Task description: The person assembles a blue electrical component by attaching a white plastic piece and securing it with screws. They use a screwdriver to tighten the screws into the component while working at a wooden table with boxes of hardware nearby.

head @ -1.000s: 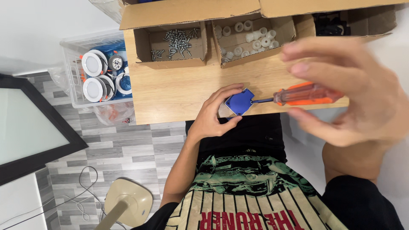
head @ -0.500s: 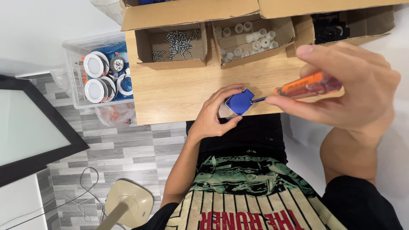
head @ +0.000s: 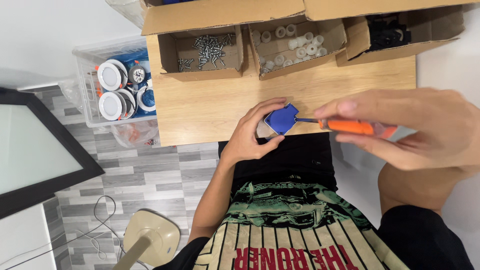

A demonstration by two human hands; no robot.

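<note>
Head view: left hand (head: pixel 250 137) grips a blue square part (head: pixel 281 119) — right hand (head: pixel 415 127) pinches an orange-handled screwdriver (head: pixel 350 126), tip touching it.

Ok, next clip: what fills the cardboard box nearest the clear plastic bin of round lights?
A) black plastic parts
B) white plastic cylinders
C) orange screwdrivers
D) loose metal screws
D: the leftmost cardboard box, beside the clear plastic bin, holds a heap of loose metal screws; the white cylinders lie in the middle box and the black parts in the right one.
</note>
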